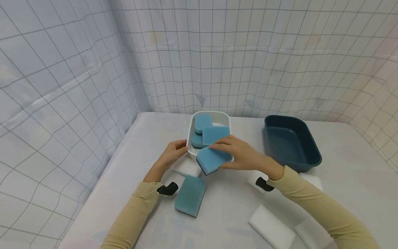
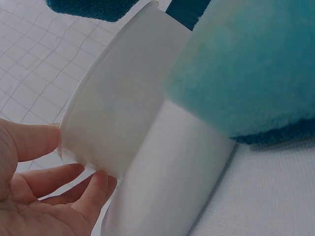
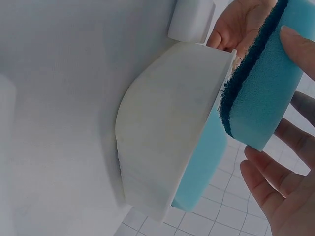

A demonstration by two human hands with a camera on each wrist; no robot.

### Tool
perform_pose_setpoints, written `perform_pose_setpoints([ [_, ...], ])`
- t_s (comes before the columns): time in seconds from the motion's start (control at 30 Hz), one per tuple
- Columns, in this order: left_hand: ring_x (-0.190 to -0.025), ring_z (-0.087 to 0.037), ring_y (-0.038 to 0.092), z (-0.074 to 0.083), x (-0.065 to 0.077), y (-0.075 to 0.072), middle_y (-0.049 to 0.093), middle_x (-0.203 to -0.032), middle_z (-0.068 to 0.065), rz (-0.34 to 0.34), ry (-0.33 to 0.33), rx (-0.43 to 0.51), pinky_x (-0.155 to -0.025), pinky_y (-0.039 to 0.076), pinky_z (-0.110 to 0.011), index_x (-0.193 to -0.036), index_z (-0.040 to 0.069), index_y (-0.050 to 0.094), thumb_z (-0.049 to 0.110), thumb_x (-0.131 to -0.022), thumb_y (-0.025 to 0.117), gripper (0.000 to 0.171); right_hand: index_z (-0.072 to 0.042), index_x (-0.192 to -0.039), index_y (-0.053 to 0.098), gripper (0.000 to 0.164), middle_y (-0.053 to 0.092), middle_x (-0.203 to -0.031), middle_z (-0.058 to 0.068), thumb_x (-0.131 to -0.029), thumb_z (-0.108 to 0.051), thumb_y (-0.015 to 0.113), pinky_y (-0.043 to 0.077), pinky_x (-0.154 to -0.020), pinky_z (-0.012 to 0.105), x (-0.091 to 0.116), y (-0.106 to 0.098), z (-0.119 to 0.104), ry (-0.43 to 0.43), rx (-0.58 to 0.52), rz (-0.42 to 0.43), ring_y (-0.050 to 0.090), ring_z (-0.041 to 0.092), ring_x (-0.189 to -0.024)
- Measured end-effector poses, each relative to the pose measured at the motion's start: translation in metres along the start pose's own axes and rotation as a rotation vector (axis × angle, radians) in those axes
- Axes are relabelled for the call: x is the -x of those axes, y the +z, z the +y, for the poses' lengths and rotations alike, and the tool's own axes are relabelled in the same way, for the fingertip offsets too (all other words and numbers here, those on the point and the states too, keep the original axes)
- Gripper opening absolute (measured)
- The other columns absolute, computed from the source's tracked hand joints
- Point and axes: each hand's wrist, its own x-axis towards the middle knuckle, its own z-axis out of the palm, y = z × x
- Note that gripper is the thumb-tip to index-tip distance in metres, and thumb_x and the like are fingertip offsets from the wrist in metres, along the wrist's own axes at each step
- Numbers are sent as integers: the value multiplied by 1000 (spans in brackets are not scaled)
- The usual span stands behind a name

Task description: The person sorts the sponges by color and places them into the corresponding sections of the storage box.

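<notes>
My right hand (image 1: 245, 155) pinches a blue sponge (image 1: 212, 159) between thumb and fingers, tilted over the near edge of a white container (image 1: 221, 119). A dark scouring layer shows along that sponge (image 3: 270, 93) in the right wrist view. My left hand (image 1: 170, 156) grips the container at its left near corner, thumb at the rim and fingers beneath, as the left wrist view shows. Inside lie three blue sponges; one (image 1: 216, 135) leans on the right side, another (image 1: 203, 122) sits at the back left, partly over the third (image 1: 197, 141).
A teal sponge (image 1: 190, 195) lies near my left wrist, a white block (image 1: 186, 167) just behind it. At the right stands a dark blue container (image 1: 287, 143). More white blocks (image 1: 271, 226) lie around and under my right forearm. Grid-patterned curtains (image 1: 217, 55) enclose the table.
</notes>
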Motion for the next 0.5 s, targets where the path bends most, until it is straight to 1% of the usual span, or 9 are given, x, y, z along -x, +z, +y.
perform_pose_setpoints([
  [0.2, -132, -40, 41, -3, 0, -1, 39, -144, -28, -9, -4, -9, -110, 35, -50, -141, -8, 33, 12, -98, 47, 50, -13, -128, 57, 66, 60, -121, 6, -71, -37, 80, 52, -91, 38, -2, 2, 1, 42, 39, 23, 54, 23, -112],
  [0.37, -132, -37, 41, -3, -2, -1, 40, -144, -26, 9, -12, -2, -110, 36, -49, -141, -7, 33, 13, -97, 48, 51, -13, -127, 57, 66, 61, -119, 7, -70, -37, 81, 52, -87, 38, -7, 3, 3, 74, 71, 57, 55, 25, -107],
  [0.5, -131, -37, 43, -2, -3, -1, 42, -143, -26, 15, -10, -6, -110, 37, -48, -140, -7, 35, 13, -97, 49, 50, -14, -128, 57, 66, 61, -119, 7, -71, -37, 81, 53, -86, 38, -10, 3, 6, 111, 93, 60, 55, 26, -106],
])
